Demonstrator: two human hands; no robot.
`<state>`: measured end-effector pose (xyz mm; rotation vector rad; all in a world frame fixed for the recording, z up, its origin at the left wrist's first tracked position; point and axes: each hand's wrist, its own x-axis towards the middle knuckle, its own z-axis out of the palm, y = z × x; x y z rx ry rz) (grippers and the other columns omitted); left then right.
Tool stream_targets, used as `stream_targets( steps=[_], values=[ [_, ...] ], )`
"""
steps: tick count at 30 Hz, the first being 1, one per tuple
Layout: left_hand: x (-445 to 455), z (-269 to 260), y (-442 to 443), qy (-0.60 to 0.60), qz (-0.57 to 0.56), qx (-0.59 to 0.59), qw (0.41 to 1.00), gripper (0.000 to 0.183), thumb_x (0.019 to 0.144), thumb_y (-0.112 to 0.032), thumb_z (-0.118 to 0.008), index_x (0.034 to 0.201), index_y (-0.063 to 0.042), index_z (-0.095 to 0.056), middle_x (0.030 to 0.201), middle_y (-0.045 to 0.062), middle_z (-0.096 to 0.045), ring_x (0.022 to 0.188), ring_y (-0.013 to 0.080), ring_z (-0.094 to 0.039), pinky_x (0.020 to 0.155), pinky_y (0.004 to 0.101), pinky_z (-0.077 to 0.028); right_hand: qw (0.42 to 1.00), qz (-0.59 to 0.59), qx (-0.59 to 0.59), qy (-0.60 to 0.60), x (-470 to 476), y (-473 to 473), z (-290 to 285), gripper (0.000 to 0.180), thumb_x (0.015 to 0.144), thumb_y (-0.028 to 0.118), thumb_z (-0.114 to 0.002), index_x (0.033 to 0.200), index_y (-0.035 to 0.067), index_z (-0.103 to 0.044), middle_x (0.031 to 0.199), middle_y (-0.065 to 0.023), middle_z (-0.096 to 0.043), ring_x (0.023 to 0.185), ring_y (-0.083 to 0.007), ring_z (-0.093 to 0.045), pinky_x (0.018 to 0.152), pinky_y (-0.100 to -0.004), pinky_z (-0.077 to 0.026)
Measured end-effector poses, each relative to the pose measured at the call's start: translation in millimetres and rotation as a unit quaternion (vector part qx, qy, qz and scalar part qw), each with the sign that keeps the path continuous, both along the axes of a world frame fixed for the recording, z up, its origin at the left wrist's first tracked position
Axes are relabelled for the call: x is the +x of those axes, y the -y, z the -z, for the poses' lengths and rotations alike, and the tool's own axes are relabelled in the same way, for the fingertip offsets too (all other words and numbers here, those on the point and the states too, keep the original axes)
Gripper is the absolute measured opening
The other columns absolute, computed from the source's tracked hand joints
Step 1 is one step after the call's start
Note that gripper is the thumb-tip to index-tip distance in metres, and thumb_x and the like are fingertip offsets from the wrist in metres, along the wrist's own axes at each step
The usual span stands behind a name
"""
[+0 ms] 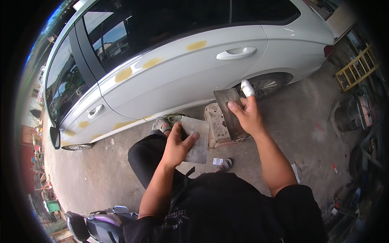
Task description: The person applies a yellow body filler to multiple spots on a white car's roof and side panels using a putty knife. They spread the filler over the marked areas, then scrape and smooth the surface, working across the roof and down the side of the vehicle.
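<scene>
My left hand (179, 142) grips a light grey flat metal plate (197, 145), thumb on top of it. A darker rectangular metal plate (232, 121) is held upright in my right hand (249, 114), whose index finger has a white wrapping on its tip and points away from the plate. The two plates are apart. Beyond them stands a white car (170, 82) with several yellowish filler patches (196, 45) on its doors and lower edge. Between the hands, lower down, a worn stool (215, 121) with a stained top rests on the concrete floor.
A yellow ladder (357, 68) leans at the right, above a dark round drum (348, 115) and assorted clutter. The car's rear wheel (264, 86) is just beyond my right hand. A scooter (103, 224) stands at the lower left. A small white packet (218, 161) lies near my foot.
</scene>
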<state>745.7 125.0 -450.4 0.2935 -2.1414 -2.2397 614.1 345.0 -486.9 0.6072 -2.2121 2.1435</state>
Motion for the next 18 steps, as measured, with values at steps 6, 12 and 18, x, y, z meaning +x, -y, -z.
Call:
stream_targets(
  steps=[6,12,18],
  values=[
    [33.1,4.8,23.9,-0.004,-0.016,0.356,0.935,0.074,0.089,-0.054,-0.058,0.143,-0.008,-0.036,0.09,-0.001,-0.05,0.069,0.0112,-0.043,0.058,0.0235,-0.034,0.987,-0.122,0.057,0.091,25.7,17.6,-4.0,0.081,0.09,0.021,-0.066,0.148,-0.004,-0.014,0.108,-0.0134,-0.061,0.093,-0.0131,-0.056,0.081,-0.0282,-0.044],
    [65.2,9.3,22.9,-0.066,-0.037,0.523,0.849,0.073,0.091,-0.058,-0.05,0.145,-0.011,-0.034,0.12,0.009,-0.056,0.094,0.0242,-0.058,0.073,0.0354,-0.048,0.967,-0.231,-0.071,0.076,54.1,56.6,11.0,0.08,0.091,0.016,-0.062,0.149,-0.004,-0.011,0.149,-0.0236,-0.027,0.138,-0.0315,-0.029,0.113,-0.0413,-0.023],
    [75.0,1.2,2.6,-0.089,-0.129,0.452,0.878,0.063,0.099,-0.046,-0.038,0.147,-0.006,-0.029,0.137,0.013,-0.047,0.12,0.0277,-0.052,0.096,0.0446,-0.048,0.964,-0.254,-0.03,-0.07,82.4,70.7,9.4,0.075,0.092,0.011,-0.056,0.147,-0.009,-0.01,0.152,-0.0286,-0.021,0.143,-0.0354,-0.022,0.116,-0.0407,-0.019]
  ],
)
